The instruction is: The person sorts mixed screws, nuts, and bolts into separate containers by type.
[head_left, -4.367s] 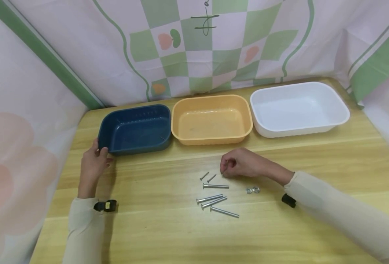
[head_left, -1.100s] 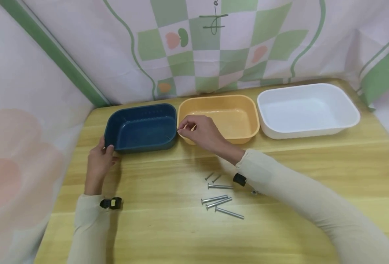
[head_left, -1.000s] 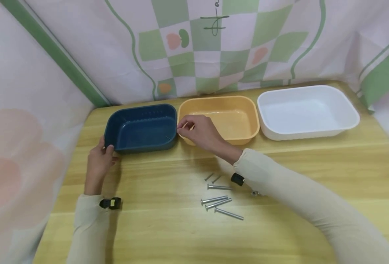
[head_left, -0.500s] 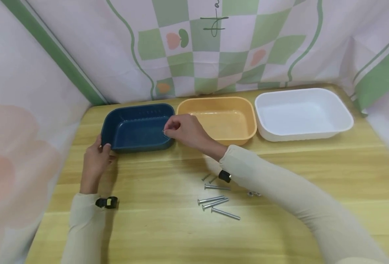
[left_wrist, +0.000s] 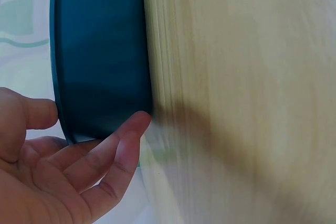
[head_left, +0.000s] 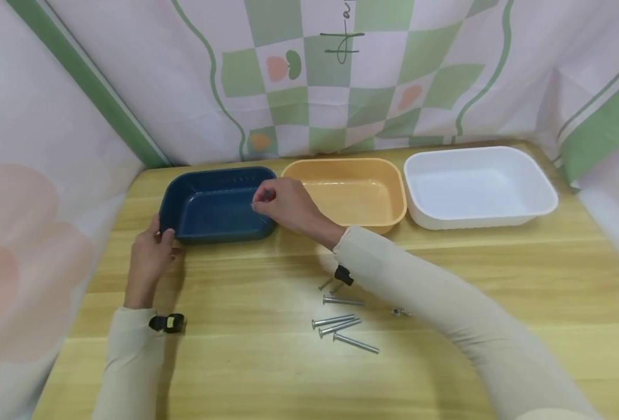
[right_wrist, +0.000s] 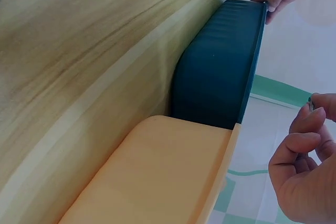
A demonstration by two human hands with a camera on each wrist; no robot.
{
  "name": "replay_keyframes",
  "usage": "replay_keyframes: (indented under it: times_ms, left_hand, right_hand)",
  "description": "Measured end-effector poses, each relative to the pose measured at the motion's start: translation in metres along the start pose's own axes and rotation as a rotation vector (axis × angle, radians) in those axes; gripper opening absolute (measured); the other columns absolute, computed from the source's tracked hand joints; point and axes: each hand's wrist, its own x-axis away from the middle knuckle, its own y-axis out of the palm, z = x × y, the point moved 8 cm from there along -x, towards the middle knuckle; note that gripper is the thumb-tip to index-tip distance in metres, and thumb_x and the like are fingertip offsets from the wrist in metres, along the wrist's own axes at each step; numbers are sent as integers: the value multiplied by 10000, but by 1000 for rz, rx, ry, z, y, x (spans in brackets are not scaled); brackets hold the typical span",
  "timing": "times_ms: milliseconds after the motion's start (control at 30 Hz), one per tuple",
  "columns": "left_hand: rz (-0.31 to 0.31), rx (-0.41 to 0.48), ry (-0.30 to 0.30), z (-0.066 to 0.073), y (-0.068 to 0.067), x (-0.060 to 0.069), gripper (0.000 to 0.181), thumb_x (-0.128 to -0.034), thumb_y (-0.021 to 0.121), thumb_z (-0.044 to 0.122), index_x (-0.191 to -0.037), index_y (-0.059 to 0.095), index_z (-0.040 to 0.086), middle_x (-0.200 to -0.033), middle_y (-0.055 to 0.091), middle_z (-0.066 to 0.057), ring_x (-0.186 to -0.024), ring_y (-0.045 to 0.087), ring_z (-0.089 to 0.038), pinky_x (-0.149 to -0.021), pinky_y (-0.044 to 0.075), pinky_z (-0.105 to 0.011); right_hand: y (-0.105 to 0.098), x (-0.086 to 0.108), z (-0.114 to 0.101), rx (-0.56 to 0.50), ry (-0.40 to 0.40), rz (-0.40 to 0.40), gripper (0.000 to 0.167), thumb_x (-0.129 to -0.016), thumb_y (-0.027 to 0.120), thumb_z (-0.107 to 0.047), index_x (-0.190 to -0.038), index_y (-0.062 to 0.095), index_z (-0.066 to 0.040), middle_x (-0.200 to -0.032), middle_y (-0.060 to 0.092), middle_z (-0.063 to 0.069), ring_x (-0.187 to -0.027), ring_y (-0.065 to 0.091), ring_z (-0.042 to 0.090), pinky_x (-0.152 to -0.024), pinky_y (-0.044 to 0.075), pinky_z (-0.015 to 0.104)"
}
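Note:
My right hand (head_left: 285, 204) is over the right end of the dark blue bin (head_left: 220, 236), thumb and forefinger pinching a tiny metal piece. In the right wrist view this piece, probably a small screw (right_wrist: 311, 104), barely shows between the fingertips. A thin screw (head_left: 263, 220) lies inside the blue bin near its right end. At the bin's near left corner, my left hand (head_left: 150, 256) holds the rim and end wall; the left wrist view shows its fingers (left_wrist: 126, 150) against the outside of the wall.
A yellow bin (head_left: 362, 221) stands right of the blue one, then a white bin (head_left: 477, 221). On the wooden table (head_left: 246, 361) lie several long bolts (head_left: 356, 343), two small screws (head_left: 326, 284) partly under the right wrist, and nuts (head_left: 398, 312) beside the right sleeve.
My right hand has gone from the small screws on the table, past the yellow bin's left edge, leftward to over the blue bin. The left hand stays on the blue bin's corner.

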Motion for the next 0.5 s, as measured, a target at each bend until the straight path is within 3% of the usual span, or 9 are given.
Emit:
replay_keyframes:
  times_ms: [500]
  left_hand:
    - [-2, 17, -3, -2, 2, -3, 594, -1070, 387, 202, -1578, 152, 1, -1403, 431, -364, -860, 714, -387, -607, 563, -258]
  right_hand:
    - [10, -11, 1, 39, 26, -18, 66, -913, 729, -160, -873, 763, -121, -829, 703, -30, -685, 607, 135, -632, 455, 266]
